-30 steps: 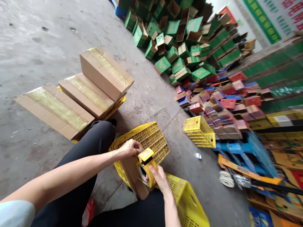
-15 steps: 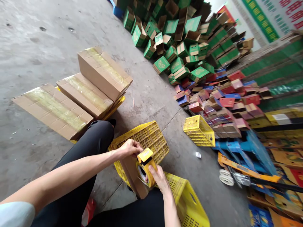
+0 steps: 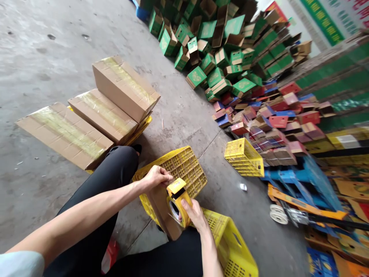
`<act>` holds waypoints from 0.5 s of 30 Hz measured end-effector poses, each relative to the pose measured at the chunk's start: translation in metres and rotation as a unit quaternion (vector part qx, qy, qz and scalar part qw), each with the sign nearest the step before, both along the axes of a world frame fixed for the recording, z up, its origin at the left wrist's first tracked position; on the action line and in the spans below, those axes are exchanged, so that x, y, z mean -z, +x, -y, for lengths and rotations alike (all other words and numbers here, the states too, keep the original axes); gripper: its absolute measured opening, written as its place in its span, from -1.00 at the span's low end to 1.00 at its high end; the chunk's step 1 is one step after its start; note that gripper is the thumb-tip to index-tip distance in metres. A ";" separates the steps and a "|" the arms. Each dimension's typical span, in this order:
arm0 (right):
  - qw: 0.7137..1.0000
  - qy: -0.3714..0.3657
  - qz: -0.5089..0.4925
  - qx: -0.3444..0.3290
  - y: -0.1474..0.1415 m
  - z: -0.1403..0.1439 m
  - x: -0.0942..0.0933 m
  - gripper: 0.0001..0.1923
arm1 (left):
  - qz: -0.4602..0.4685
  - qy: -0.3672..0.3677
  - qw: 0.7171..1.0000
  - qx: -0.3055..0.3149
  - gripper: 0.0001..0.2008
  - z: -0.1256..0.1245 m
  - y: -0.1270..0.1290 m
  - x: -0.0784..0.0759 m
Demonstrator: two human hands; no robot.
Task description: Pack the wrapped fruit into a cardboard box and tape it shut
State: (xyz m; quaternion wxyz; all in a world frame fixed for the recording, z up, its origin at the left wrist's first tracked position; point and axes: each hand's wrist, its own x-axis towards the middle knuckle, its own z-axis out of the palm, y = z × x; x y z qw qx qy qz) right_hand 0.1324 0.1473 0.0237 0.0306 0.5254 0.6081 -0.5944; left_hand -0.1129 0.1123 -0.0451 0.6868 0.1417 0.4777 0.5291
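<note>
My right hand (image 3: pixel 196 214) is closed around a yellow tape dispenser (image 3: pixel 180 200), with a roll of tape showing in its side opening. Just left of the dispenser's front end, my left hand (image 3: pixel 157 177) is pinched closed. Whatever lies between those fingertips is too small to make out. Below both hands, a brown cardboard box (image 3: pixel 164 215) rests between my legs, partly covered by the dispenser. A yellow plastic crate (image 3: pixel 184 169) stands right behind it, its grid side towards me.
Three taped cardboard boxes (image 3: pixel 66 130) sit at the left on yellow crates. Another yellow crate (image 3: pixel 236 242) is by my right leg, and one (image 3: pixel 243 157) lies farther off. Heaped green boxes (image 3: pixel 215 77), red boxes (image 3: pixel 278 121) and a pallet jack (image 3: pixel 305 204) are on the right.
My left hand has risen slightly, its fingertips now a little above the dispenser's front edge. The right hand keeps its hold on the dispenser. The view has shifted slightly.
</note>
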 end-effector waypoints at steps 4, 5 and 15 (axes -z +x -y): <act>1.000 -0.007 0.018 0.008 0.001 0.002 -0.004 -0.35 | -0.020 -0.012 1.000 -0.019 -0.58 -0.001 -0.013 0.004; 1.000 -0.010 0.022 0.011 0.002 0.002 -0.005 -0.36 | -0.022 -0.007 0.999 -0.024 -0.59 -0.001 -0.016 0.006; 0.997 -0.001 0.075 0.006 0.011 0.007 -0.015 -0.37 | -0.081 -0.017 0.994 -0.072 -0.57 -0.005 -0.052 0.025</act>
